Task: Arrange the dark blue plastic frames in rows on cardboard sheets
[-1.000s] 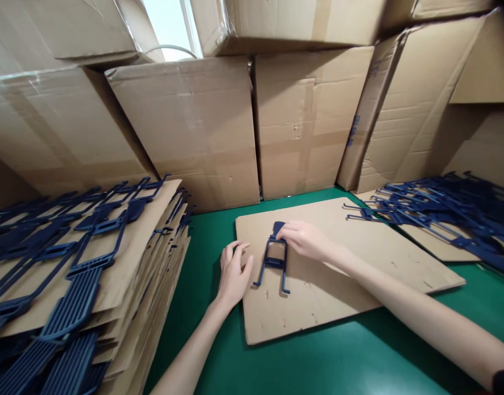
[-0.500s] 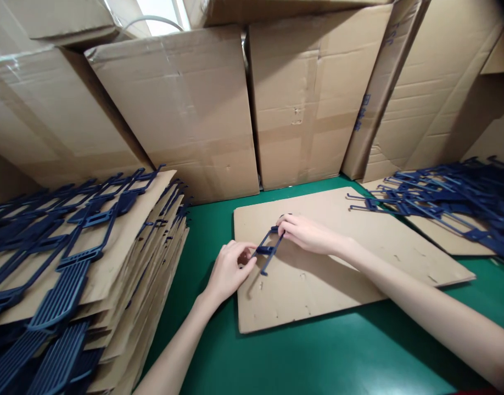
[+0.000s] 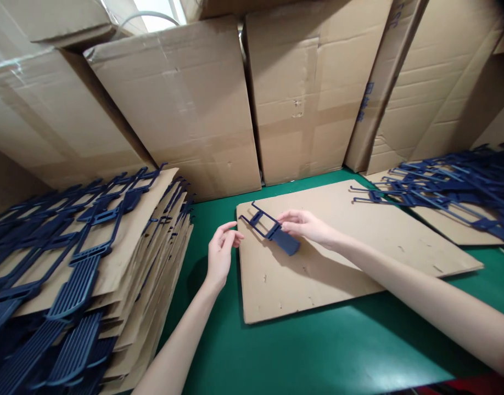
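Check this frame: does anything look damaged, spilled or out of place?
Nothing looks spilled. The cardboard sheet under the right hand has small nicks near its front edge, marring the surface; the blue parts at far right overlap in a jumble.

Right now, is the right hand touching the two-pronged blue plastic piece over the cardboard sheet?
Touching. The head view shows the right hand with its fingertips against one side of the two-pronged blue plastic piece, near its middle.

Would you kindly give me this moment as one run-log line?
right hand: holds blue part over cardboard | left hand: near blue part, contact unclear | stack: at left | pile: at right
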{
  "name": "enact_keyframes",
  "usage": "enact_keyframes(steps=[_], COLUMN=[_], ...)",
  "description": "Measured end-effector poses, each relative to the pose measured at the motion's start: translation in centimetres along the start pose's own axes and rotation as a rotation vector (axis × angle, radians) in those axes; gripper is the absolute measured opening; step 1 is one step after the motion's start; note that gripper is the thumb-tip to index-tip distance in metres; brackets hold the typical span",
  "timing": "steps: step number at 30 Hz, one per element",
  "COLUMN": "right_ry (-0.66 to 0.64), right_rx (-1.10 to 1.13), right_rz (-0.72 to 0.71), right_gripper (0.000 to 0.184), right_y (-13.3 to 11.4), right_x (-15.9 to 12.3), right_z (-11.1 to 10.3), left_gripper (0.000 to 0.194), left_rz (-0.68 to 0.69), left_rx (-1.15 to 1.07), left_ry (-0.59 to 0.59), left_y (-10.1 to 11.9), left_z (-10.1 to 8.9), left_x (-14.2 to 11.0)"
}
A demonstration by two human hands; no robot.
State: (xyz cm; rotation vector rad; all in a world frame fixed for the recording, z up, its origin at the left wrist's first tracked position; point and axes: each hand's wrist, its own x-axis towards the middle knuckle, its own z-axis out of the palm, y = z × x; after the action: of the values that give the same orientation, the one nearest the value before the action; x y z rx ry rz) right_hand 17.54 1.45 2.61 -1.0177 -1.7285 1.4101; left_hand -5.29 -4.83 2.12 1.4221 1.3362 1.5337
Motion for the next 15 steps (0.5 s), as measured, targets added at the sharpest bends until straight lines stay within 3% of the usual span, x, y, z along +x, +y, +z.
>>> enact_keyframes(steps=[3, 8, 10, 12, 15], right_ry=[-0.06, -0.244, -0.134, 0.1, 0.378], right_rx=[-0.1, -0.383, -0.571, -0.821, -1.182], right_rz=[-0.105, -0.234, -0.245, -0.206, 0.042], right_gripper=[0.024, 0.025, 0.026, 0.026, 0.019], right_y=[-0.2, -2.2, -3.0, -3.0, -1.0], right_x=[-0.3, -1.2, -1.1, -0.7, -0.3], right_z=[0.2, -0.2, -2.1, -5.4, -12.1], left_gripper=[0.023, 0.031, 0.039, 0.04, 0.031], left_rz=[0.135, 0.473, 0.545, 0.552, 0.52], left_rx=[0.223, 0.685, 0.814, 0.886, 0.905], left_ry=[-0.103, -0.506, -0.633, -0.691, -0.655], left_y=[0.3, 1.3, 1.3, 1.1, 1.0], left_z=[0.2, 1.0, 1.2, 1.3, 1.2], left_x=[-0.5, -1.9, -2.2, -2.3, -2.1])
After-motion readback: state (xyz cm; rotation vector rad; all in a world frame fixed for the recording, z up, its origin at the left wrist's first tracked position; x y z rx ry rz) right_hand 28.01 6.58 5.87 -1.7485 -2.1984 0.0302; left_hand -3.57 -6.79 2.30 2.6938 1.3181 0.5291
